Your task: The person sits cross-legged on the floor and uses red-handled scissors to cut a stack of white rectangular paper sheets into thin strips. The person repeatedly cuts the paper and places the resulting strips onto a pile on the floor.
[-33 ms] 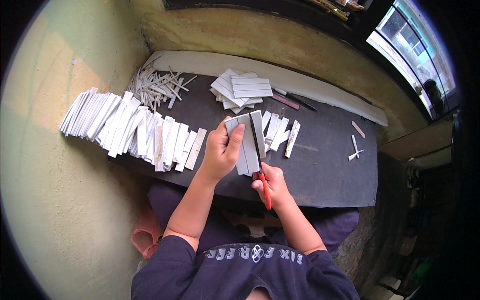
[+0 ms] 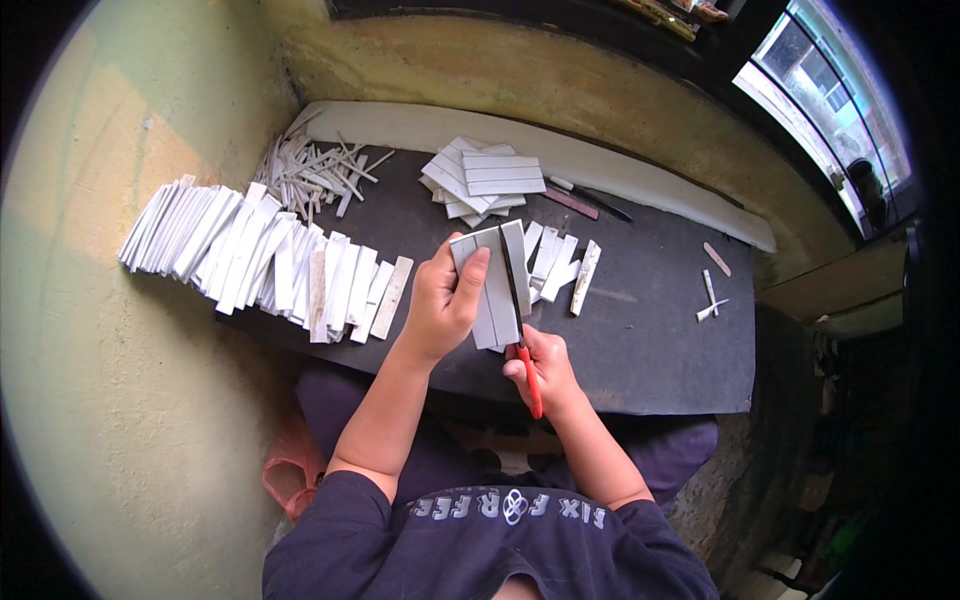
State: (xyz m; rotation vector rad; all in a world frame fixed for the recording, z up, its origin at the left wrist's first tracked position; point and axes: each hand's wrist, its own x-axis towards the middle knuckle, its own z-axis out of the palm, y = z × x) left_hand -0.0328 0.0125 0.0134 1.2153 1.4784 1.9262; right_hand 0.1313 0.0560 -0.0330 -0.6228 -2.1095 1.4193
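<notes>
My left hand (image 2: 447, 300) grips a pale grey rectangular card (image 2: 492, 285) upright over the dark work board (image 2: 650, 330). My right hand (image 2: 541, 365) holds red-handled scissors (image 2: 522, 340) whose dark blades run up through the card, splitting off a narrow strip along its right side. Both hands sit near the board's front edge, above my lap.
A long fanned row of white strips (image 2: 270, 260) lies at left. Thin offcuts (image 2: 315, 175) pile at the back left, a stack of uncut cards (image 2: 485, 180) at the back centre, cut strips (image 2: 560, 262) beyond my hands. A white board (image 2: 640, 170) lies behind, small scraps (image 2: 710, 290) right.
</notes>
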